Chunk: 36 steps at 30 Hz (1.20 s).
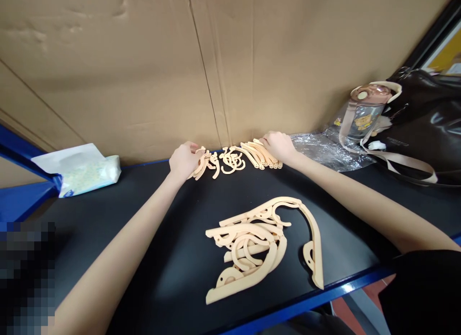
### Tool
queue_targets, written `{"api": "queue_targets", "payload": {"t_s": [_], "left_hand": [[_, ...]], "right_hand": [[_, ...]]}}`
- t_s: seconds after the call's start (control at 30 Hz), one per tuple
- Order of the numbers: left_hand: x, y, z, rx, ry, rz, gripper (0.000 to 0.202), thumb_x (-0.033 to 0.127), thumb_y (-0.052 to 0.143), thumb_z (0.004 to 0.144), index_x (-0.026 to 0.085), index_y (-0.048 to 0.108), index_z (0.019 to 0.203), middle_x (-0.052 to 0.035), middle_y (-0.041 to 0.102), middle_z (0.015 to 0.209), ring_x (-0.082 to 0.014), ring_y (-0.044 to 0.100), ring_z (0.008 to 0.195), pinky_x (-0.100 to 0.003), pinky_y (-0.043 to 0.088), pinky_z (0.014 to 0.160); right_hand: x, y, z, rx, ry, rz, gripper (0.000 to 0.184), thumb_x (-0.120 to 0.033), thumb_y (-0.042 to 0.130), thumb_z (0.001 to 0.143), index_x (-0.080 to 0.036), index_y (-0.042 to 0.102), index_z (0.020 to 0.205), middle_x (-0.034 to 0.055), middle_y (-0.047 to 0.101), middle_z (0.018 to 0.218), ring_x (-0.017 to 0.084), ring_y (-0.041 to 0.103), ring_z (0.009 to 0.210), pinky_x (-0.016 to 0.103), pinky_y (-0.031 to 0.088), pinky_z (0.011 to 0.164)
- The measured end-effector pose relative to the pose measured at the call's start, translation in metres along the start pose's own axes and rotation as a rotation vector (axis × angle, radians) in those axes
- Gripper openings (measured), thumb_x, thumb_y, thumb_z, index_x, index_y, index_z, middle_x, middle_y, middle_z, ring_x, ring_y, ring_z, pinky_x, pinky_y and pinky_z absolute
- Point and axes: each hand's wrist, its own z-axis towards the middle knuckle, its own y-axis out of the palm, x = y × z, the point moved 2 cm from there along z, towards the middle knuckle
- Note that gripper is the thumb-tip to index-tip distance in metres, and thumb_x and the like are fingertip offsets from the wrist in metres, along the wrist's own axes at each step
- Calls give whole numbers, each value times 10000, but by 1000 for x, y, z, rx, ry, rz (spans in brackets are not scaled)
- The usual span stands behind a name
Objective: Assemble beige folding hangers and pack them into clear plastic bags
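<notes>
At the back of the black table, my left hand (183,160) reaches into a pile of beige curved plastic pieces (202,167). Its fingers are curled and partly hidden, so what they hold cannot be made out. My right hand (280,146) is closed at the far end of a row of beige hanger arms (260,155), its fingertips pinching an arm there. Small beige hooks (232,160) lie loose between the two hands. Nearer to me is a heap of joined folding hangers (252,243), one with an arm (314,243) spread to the right.
A tall cardboard sheet (144,75) stands behind the table (162,272). On the left lies a pack of wipes (90,174). Clear plastic wrapping (324,150), a strapped water bottle (369,114) and a dark bag (428,123) occupy the right. A blue edge (324,301) borders the front.
</notes>
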Motion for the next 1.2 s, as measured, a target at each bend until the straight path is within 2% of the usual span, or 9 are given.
{"api": "queue_targets", "payload": {"t_s": [0.1, 0.17, 0.3, 0.43, 0.63, 0.9, 1.0, 1.1, 1.2], "left_hand": [[9, -2, -13, 81, 106, 178, 194, 257, 622, 824, 167, 633, 994, -191, 565, 1288, -403, 373, 1329, -500, 311, 1064], [19, -4, -27, 26, 181, 244, 227, 269, 577, 867, 160, 634, 1058, -185, 560, 1307, -389, 396, 1309, -496, 298, 1072], [27, -5, -63, -275, 289, 261, 228, 397, 576, 896, 210, 690, 960, -64, 702, 1015, -263, 616, 953, -347, 439, 871], [24, 0, -95, -640, 286, 141, 356, 554, 581, 878, 227, 715, 912, -20, 719, 886, -200, 620, 780, -274, 439, 686], [34, 31, -109, -726, 91, -389, 265, 379, 826, 687, 173, 739, 830, -33, 706, 826, -182, 594, 787, -275, 422, 715], [55, 53, -103, -716, -67, -852, 189, 327, 676, 869, 151, 700, 935, -62, 696, 1012, -125, 644, 945, -296, 496, 943], [67, 58, -106, -727, -45, -907, 183, 307, 628, 917, 149, 702, 970, -63, 677, 1029, -132, 641, 969, -306, 520, 944], [75, 62, -105, -647, -19, -885, 122, 256, 641, 905, 152, 704, 912, -38, 646, 937, -119, 618, 865, -260, 557, 801], [78, 61, -99, -543, 4, -802, 203, 223, 613, 912, 144, 667, 733, -10, 581, 778, -96, 552, 711, -190, 505, 598]], "right_hand": [[-15, -12, -8, -1, -105, -15, 383, -286, 406, 992, -77, 723, 1042, 234, 639, 1166, 345, 567, 1151, 410, 463, 842], [-27, -24, -23, -70, -229, 17, 367, -322, 429, 997, -126, 716, 1111, 178, 644, 1169, 288, 577, 1122, 377, 462, 865], [-51, -40, -78, -472, -673, 196, 307, -457, 623, 906, -257, 732, 1113, 48, 656, 1144, 186, 617, 1019, 303, 460, 893], [-54, -38, -113, -607, -697, 263, 344, -448, 528, 966, -198, 725, 1099, 87, 609, 1146, 211, 602, 1015, 342, 454, 867], [-49, -34, -105, -457, -558, 332, 297, -392, 475, 990, -171, 665, 934, 44, 654, 870, 175, 595, 785, 305, 424, 707], [-40, -50, -95, -267, -64, 965, 318, -485, 733, 750, -186, 627, 761, -2, 635, 701, 138, 576, 636, 271, 447, 603], [-32, -55, -93, -238, -24, 1021, 318, -504, 691, 787, -197, 607, 771, 14, 668, 733, 146, 603, 642, 279, 466, 601], [-26, -65, -90, -151, -184, 724, 276, -476, 562, 900, -207, 601, 850, 44, 699, 804, 178, 631, 685, 304, 468, 617], [-27, -75, -92, -25, -404, 129, 203, -278, 424, 970, -180, 600, 997, 113, 705, 946, 228, 646, 777, 331, 431, 627]]}}
